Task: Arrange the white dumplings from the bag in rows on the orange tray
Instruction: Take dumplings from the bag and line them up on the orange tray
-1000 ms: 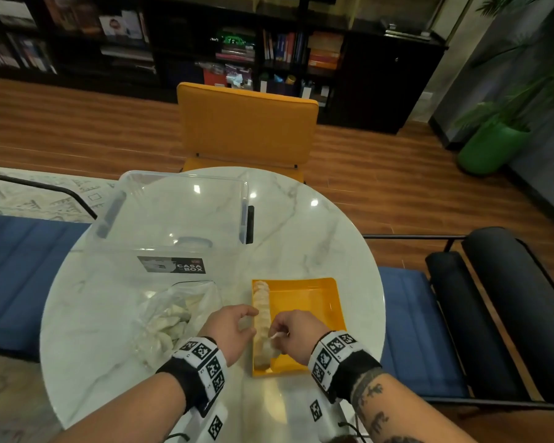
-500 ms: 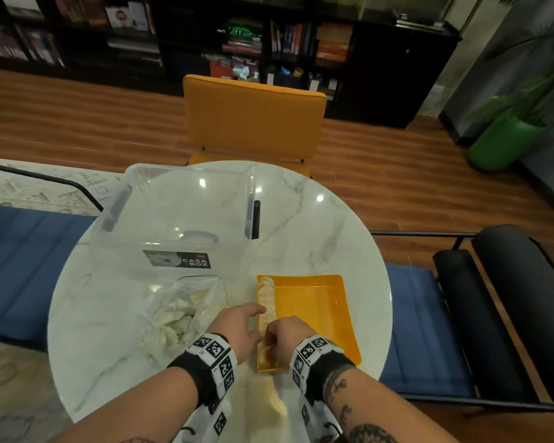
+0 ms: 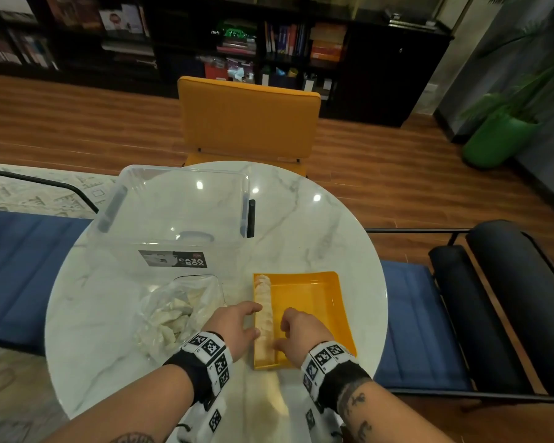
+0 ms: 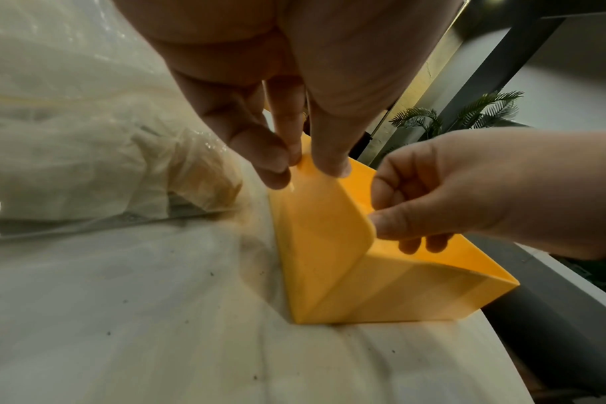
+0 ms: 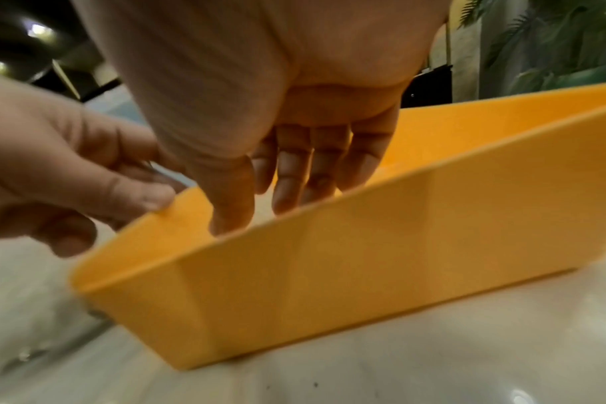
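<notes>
The orange tray (image 3: 314, 302) lies on the marble table, with one row of white dumplings (image 3: 264, 302) along its left wall. A clear bag of dumplings (image 3: 173, 314) sits just left of it. My left hand (image 3: 253, 318) is at the tray's left wall. In the left wrist view its thumb and fingers (image 4: 329, 158) pinch that rim (image 4: 305, 161). My right hand (image 3: 280, 334) is inside the tray at the near end of the row. Its fingers (image 5: 287, 186) point down into the tray fairly straight, and I see no dumpling in them.
A clear plastic storage box (image 3: 179, 215) stands behind the bag. An orange chair (image 3: 248, 116) is at the far side of the round table (image 3: 317, 225). Blue benches flank it left and right. The tray's right part (image 3: 320, 311) is bare.
My right hand, which pinched a dumpling over the row, has gone down into the near end of the tray. My left hand has settled on the tray's left rim.
</notes>
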A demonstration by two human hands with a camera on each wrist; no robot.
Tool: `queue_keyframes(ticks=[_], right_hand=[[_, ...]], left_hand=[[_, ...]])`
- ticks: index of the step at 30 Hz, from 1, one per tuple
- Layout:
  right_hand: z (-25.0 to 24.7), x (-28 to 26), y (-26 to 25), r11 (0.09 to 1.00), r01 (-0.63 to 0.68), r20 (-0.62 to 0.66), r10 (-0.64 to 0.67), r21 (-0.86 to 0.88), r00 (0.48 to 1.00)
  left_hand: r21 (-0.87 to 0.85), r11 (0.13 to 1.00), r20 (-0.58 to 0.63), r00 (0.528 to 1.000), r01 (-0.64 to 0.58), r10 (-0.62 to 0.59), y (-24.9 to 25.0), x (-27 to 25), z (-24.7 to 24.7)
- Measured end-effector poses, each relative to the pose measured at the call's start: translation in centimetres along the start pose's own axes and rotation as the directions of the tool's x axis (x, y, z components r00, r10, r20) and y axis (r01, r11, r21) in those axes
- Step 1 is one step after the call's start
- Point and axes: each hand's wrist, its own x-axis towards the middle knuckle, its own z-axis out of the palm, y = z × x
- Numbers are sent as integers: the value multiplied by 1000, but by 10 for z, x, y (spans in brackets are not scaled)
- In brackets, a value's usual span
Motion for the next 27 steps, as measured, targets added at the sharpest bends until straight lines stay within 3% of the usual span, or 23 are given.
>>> queue_keyframes(ticks=[6, 13, 15, 17, 20, 21, 23, 25, 27], right_hand=[[26, -35, 18, 977, 105, 65, -94, -187, 993], [42, -38, 14, 962, 85, 48, -75, -258, 996], [43, -38, 13, 964, 73, 48, -63, -256, 997], [44, -37, 13, 968, 63, 46, -53, -245, 998], [44, -37, 14, 974, 48, 45, -39, -222, 998], [45, -37, 14, 975, 45, 44, -36, -218, 998], [45, -37, 13, 976, 38, 44, -29, -214, 999], [45, -37, 13, 977, 30, 41, -22, -212, 999], [44, -37, 12, 977, 26, 49, -16, -212, 999]], left_hand=[[14, 1000, 3, 1000, -7, 7, 3, -1, 2], [9, 996, 17, 996, -85, 85, 6, -6, -8], [-40, 992, -34, 992, -122, 121, 1, -9, -21], [-80, 990, -159, 982, -113, 100, -12, -10, -44], [-53, 998, -314, 949, 24, -39, -47, -10, -86], [10, 996, -291, 953, 90, -83, -58, -10, -97], [249, 954, -135, 981, 170, -140, -75, -8, -105], [464, 876, 28, 987, 128, -159, -77, -9, -101], [604, 795, 107, 982, 60, -156, -80, -11, -92]])
